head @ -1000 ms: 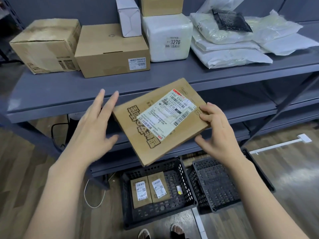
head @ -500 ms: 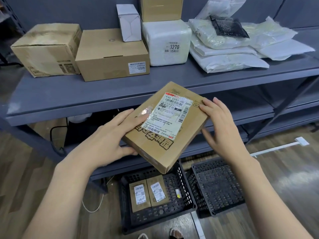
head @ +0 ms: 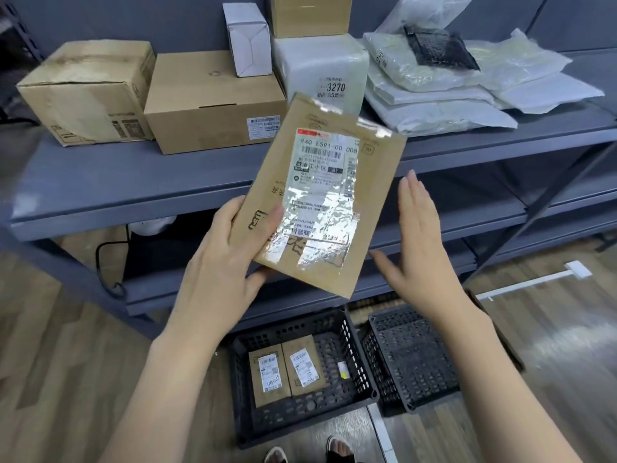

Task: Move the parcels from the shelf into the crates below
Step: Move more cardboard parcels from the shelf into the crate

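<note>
A flat brown parcel (head: 320,198) with a white shipping label and shiny tape stands tilted upright in front of the grey shelf (head: 133,182). My left hand (head: 230,259) grips its lower left corner, thumb on the front. My right hand (head: 420,238) hovers just right of the parcel, fingers straight, not touching it. On the floor below sit two black crates: the left crate (head: 350,345) holds two small brown labelled parcels (head: 287,369), the right crate (head: 414,355) looks empty.
The shelf carries two brown boxes (head: 213,101), a small white box (head: 248,40), a white wrapped cube marked 3270 (head: 320,68) and several white poly bags (head: 444,98). Lower shelf boards run behind my hands. My feet (head: 307,452) stand before the crates on wood flooring.
The parcel has turned from lying slanted to nearly upright and risen. My left hand now grips it alone; my right hand has let go and drawn off to the right.
</note>
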### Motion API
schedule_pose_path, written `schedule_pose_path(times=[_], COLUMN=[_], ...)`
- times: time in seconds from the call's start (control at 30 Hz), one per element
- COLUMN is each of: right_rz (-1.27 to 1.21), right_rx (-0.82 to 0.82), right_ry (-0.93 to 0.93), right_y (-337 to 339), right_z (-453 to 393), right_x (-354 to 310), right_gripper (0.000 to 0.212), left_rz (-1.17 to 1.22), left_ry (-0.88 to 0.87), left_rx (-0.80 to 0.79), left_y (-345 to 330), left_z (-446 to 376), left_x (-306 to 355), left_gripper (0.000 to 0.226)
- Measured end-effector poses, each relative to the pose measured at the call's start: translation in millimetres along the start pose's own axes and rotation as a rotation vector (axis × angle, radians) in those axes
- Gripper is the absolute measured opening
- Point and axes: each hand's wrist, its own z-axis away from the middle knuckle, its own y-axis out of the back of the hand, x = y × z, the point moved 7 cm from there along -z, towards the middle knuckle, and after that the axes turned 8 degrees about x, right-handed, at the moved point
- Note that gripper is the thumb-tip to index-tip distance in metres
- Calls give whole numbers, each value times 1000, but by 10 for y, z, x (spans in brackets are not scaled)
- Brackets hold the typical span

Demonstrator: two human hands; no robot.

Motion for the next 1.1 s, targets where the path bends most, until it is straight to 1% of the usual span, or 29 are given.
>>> schedule_pose_path(times=[0.17,0.27,0.37,0.43,0.5,0.53,0.63,0.7,0.77,0.93,1.1], right_rz=[-119,-250,-296,-321,-355,-381,-446,-432,-405,-256,-142], right_rx=[-174,-174,-160,-141,-107,-87,-29,-14,-14,-25,-49], right_ry=[-18,-48,-73,-69,-65,-65,-64,-70,-82,-106,-189], right_y=[-130,-86,-52,-38,-21,-6,31,18,-21,-129,-203], right_z=[82,72,73,61,20,-9,-56,-43,-20,57,302], right_x=[-156,-273,-291,-296,-300,-308,-312,-280,-224,-42,153], right_gripper=[98,100,110,113,106,98,65,54,54,63,77], left_rz=[-79,-109,-98,-93,-88,-85,-72,-60,-45,-14,-31], left_ry=[55,65,78,84,76,68,45,35,38,99,138], left_rx=[94,113,125,134,145,152,162,170,178,133,62], left_y=[5,-39,-88,-113,-129,-133,-139,-143,-154,-240,-439], left_z=[-18,-15,3,18,38,49,76,91,112,174,309], left_x=[135,200,230,250,278,290,321,342,357,375,454], left_gripper=[95,97,95,95,95,94,93,93,93,96,97])
